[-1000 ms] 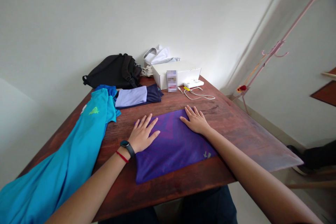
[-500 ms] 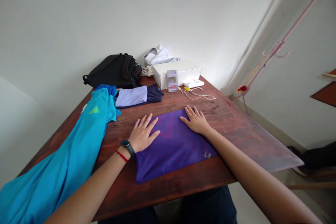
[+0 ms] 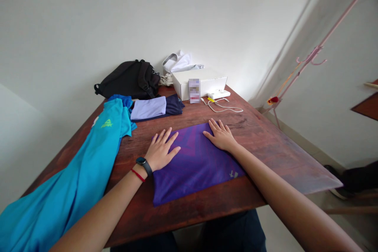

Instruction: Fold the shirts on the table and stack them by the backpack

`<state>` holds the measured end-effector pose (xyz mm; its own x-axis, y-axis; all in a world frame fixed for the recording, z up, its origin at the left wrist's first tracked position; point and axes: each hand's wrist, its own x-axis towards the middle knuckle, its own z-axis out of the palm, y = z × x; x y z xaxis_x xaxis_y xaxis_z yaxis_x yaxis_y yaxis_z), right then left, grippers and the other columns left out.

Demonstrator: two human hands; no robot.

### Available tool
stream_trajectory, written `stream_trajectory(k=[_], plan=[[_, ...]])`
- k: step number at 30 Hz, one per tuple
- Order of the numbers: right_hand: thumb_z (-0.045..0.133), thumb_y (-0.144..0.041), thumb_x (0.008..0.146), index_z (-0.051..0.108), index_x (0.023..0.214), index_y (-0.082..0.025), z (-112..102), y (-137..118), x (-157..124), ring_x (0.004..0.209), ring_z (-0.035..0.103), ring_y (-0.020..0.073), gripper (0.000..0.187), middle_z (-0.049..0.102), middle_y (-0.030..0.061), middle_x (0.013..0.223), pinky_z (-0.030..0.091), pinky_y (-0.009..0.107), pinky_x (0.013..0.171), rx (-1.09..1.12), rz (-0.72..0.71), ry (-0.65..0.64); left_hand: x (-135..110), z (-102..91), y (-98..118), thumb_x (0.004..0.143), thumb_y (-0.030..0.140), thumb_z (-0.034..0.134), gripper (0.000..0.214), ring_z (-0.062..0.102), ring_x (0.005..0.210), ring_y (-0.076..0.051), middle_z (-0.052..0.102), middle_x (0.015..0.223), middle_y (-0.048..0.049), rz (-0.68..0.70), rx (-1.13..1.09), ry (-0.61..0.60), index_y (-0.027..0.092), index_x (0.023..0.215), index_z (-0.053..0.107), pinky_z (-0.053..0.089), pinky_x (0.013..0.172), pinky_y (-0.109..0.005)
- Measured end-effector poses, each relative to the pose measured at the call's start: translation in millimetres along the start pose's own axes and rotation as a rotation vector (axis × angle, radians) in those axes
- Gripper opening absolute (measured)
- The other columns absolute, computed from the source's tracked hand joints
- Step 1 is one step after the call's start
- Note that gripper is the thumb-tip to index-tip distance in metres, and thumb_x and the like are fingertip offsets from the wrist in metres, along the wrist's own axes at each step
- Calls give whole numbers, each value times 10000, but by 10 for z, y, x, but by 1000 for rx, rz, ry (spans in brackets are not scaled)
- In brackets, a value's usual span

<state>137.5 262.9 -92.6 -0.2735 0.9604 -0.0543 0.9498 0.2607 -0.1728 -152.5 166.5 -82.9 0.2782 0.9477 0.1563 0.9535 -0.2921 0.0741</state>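
A purple garment [image 3: 195, 169], folded into a flat panel with a small pale logo at its lower right, lies on the brown wooden table [image 3: 189, 210]. My left hand [image 3: 162, 150] rests flat on its left edge, fingers spread, with a dark wristband and a red cord on the wrist. On the upper right part of the cloth lies my right hand [image 3: 221, 136], palm down with fingers apart. Neither hand grips the cloth. Left of my left arm, a turquoise garment [image 3: 85, 169] with a green logo is draped along the table and down over its edge.
Folded lavender and navy clothes [image 3: 150, 108] lie behind the hands. A black backpack [image 3: 126, 80], a white box [image 3: 201, 78], a white bag [image 3: 180, 62] and a white power strip [image 3: 219, 94] with cable stand near the wall. A pink coat rack [image 3: 313, 56] is at right.
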Motion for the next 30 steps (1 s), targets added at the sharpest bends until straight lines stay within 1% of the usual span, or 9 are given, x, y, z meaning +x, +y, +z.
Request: stream_trajectory(k=[8,22,30], plan=[[172,-742,950,162,1616,-201,-1,-7,-4,1544,75,314,858,127,13,1678,150,545,1224,2,0,9,-3,3,0,1005,582,377,614,283,1495,-327,253,1652,-64,-2,10,-1,294,1547,372,248,1199,-565],[161,-752,943,143,1619,-211,15,7,12,1545,70,314,866,118,24,1679,150,548,1221,-6,3,-1,-4,2,-2,1002,592,373,618,279,1496,-331,255,1651,-64,1,-4,2,301,1547,372,256,1192,-570],[165,-746,946,166,1615,-199,2,-4,1,1544,80,315,864,126,12,1678,155,552,1222,-4,-2,6,-5,-2,0,1003,594,368,624,274,1497,-333,244,1654,-69,-1,-2,-8,292,1550,368,250,1194,-574]])
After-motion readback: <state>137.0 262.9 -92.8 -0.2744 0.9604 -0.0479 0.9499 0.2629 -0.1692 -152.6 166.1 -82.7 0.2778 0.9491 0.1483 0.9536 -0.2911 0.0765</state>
